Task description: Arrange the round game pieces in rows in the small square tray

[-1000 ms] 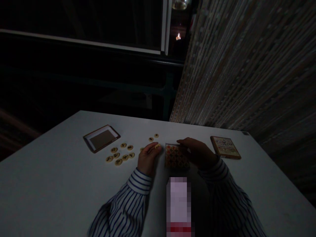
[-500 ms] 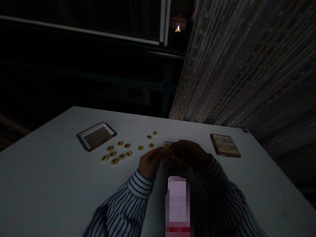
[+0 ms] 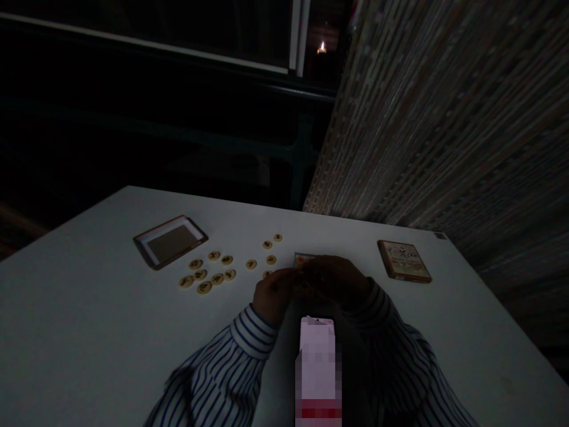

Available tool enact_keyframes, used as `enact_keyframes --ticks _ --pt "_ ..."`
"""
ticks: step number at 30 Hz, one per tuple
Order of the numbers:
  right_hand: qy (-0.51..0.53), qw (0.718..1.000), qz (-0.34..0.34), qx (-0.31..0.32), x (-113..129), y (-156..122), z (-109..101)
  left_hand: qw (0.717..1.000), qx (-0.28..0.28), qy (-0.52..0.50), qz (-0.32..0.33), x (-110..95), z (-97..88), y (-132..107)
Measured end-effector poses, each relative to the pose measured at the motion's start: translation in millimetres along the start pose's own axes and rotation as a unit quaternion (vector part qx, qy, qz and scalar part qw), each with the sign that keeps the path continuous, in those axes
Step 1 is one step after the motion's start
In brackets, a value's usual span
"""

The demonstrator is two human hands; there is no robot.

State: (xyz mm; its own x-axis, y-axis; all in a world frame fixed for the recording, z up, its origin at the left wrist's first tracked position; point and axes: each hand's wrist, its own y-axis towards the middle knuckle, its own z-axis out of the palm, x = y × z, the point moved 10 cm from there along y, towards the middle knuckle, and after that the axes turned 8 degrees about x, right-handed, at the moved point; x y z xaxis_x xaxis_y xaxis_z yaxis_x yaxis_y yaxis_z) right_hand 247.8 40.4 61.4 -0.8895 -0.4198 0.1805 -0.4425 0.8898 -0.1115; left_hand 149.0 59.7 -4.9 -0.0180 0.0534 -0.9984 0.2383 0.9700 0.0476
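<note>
Both my hands meet over a small tray of round game pieces in the middle of a white table. My left hand is curled at the tray's left edge, fingertips together. My right hand lies over the tray and hides most of it; its fingers are too dark to read. Several pale round discs with dark marks lie loose on the table to the left of my hands. What the left fingers pinch is hidden in the dim light.
An open brown box half lies at the back left. A patterned box lid lies at the right. A woven wall rises behind the table's right side. A blurred pale object stands near the front edge.
My left hand has moved right from the loose discs to the tray. My right hand has slid over the tray, which now shows only at its far edge.
</note>
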Motion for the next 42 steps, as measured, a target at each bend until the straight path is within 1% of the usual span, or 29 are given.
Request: enact_keyframes --ticks 4,7,11,15,21,26,33,38,42 --pt "0.026 1.0 -0.013 -0.006 4.4 -1.0 -1.8 0.999 -0.009 0.04 0.024 -8.1 -2.1 -1.8" --pt "0.04 0.999 -0.014 0.003 5.9 -0.5 -0.8 0.999 -0.015 0.03 0.007 -5.3 -3.1 -1.6" --pt "0.066 0.997 -0.036 0.008 8.8 1.1 1.1 0.999 -0.033 0.007 -0.026 3.1 -7.4 -1.1" --pt "0.092 0.994 -0.053 -0.002 9.0 1.6 0.7 0.999 -0.02 -0.015 -0.039 5.5 -5.4 -1.2" --pt "0.113 0.992 -0.041 -0.033 -1.6 0.3 -0.1 0.999 0.015 -0.033 -0.037 3.0 2.6 -1.4" --pt "0.116 0.992 -0.045 -0.035 -5.7 -0.6 0.8 0.999 -0.002 -0.028 -0.034 1.7 0.2 -1.8" --pt "0.114 0.992 -0.042 -0.029 -3.8 -1.4 1.1 0.997 -0.016 -0.028 -0.064 7.6 -4.1 -2.0" --pt "0.119 0.99 -0.071 -0.016 1.2 -0.2 4.9 0.998 0.001 -0.023 -0.054 6.2 -1.5 -1.3" --pt "0.114 0.99 -0.077 -0.036 2.6 -0.7 1.2 0.998 -0.002 -0.028 -0.061 7.8 -1.4 -1.7"
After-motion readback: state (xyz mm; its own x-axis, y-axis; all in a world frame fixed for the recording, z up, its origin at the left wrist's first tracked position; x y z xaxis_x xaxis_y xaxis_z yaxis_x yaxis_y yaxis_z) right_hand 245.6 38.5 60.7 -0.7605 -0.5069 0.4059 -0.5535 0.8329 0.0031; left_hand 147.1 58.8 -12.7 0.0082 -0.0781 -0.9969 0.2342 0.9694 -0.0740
